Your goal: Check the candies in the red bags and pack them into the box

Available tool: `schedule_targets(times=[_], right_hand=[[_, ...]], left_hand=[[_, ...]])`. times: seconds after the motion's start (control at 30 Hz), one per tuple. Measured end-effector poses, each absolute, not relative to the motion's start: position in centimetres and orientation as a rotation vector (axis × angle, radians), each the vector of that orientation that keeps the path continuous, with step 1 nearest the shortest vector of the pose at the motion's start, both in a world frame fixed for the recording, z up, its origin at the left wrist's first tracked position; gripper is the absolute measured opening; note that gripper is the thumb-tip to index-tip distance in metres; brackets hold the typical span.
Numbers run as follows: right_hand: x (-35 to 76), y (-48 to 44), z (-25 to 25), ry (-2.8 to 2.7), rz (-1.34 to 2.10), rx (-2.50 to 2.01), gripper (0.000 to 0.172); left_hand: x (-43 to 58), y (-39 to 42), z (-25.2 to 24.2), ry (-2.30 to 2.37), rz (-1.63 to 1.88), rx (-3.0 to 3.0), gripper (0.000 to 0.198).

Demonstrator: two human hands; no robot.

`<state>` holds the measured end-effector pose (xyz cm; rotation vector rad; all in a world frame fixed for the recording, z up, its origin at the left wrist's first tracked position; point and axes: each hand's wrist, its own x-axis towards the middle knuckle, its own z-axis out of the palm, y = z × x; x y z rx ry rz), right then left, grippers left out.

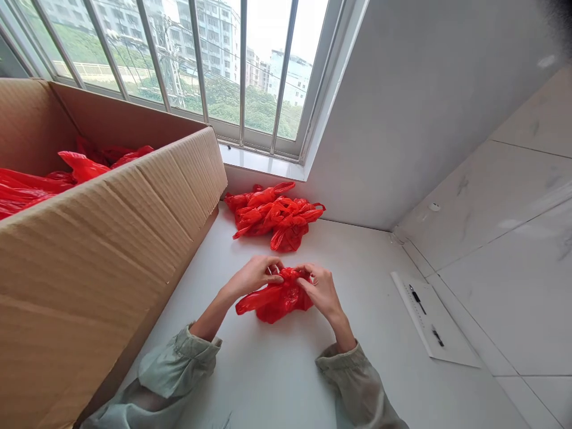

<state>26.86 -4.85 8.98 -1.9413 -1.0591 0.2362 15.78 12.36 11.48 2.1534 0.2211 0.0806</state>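
A red plastic bag [282,302] lies bunched up on the white table in front of me, one loop of it sticking out to the left. My left hand [259,275] pinches its gathered top from the left, thumb against the fingers. From the right, my right hand [318,286] grips the same gathered part, close to the left fingertips. The top looks twisted or knotted, but the fingers partly cover it. Just beyond the hands, a pile of knotted red plastic bags [274,213] rests against the wall.
A large open cardboard box [147,205] stands on the left, with more red bags [84,170] inside. On the right, a sheet of paper [429,319] carries a black pen [417,299] and its cap [437,336]. Behind the table is a barred window [223,89].
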Motion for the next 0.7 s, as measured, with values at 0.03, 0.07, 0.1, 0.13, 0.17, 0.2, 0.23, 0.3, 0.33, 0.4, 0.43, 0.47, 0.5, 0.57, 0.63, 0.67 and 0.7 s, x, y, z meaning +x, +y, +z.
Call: schedule_targets(times=[0.03,0.07,0.1,0.13,0.17,0.2,0.23,0.3,0.33,0.4,0.43,0.47,0.5,0.57,0.63,0.67,0.7], right_hand=[[27.1,-5.4,9.6,-1.035,0.219,-1.941,0.016],[27.4,-6.0,10.3,-1.01,0.202,-1.941,0.013],[27.7,-6.7,11.0,-0.984,0.187,-1.941,0.01],[28.0,-7.4,11.7,-0.957,0.175,-1.943,0.009],[28.4,-8.2,12.3,-0.932,0.173,-1.948,0.008],[28.7,-8.9,12.7,-0.909,0.184,-1.957,0.007],[29.1,-9.6,13.1,-0.899,0.221,-1.97,0.007],[29.7,-10.9,13.4,-0.925,0.37,-2.014,0.007],[29.8,-11.4,13.4,-0.964,0.475,-2.052,0.008],[30.0,-12.0,13.3,-1.057,0.676,-2.152,0.01],[29.9,-12.2,13.3,-1.093,0.733,-2.202,0.011],[29.8,-12.2,13.3,-1.112,0.745,-2.241,0.013],[29.6,-12.2,13.4,-1.115,0.715,-2.264,0.015],[29.1,-11.7,13.6,-1.09,0.585,-2.25,0.025],[28.4,-10.8,13.8,-1.092,0.478,-2.182,0.035],[28.0,-10.2,13.7,-1.105,0.446,-2.14,0.037],[27.6,-9.5,13.5,-1.114,0.418,-2.101,0.038]], left_hand=[[15.7,12.4,11.8,0.238,0.123,2.141,0.02],[15.5,12.6,12.2,0.258,0.164,2.127,0.02],[15.3,12.8,12.6,0.278,0.203,2.114,0.021],[15.0,13.1,13.0,0.3,0.243,2.103,0.022],[14.7,13.5,13.3,0.323,0.285,2.095,0.024],[14.5,13.9,13.5,0.348,0.329,2.092,0.027],[14.2,14.3,13.7,0.372,0.371,2.094,0.029],[13.8,15.1,13.8,0.413,0.433,2.117,0.029],[13.6,15.3,13.8,0.431,0.445,2.14,0.027],[13.2,15.4,13.8,0.444,0.446,2.205,0.021],[13.0,15.2,14.0,0.436,0.443,2.238,0.021],[12.9,14.7,14.1,0.405,0.443,2.277,0.025],[12.9,14.1,14.3,0.344,0.442,2.323,0.032],[13.1,12.5,14.7,0.155,0.428,2.43,0.042],[13.7,10.8,14.7,-0.039,0.413,2.557,0.043],[14.2,10.1,14.5,-0.096,0.408,2.623,0.041],[14.6,9.6,14.1,-0.117,0.405,2.68,0.039]])
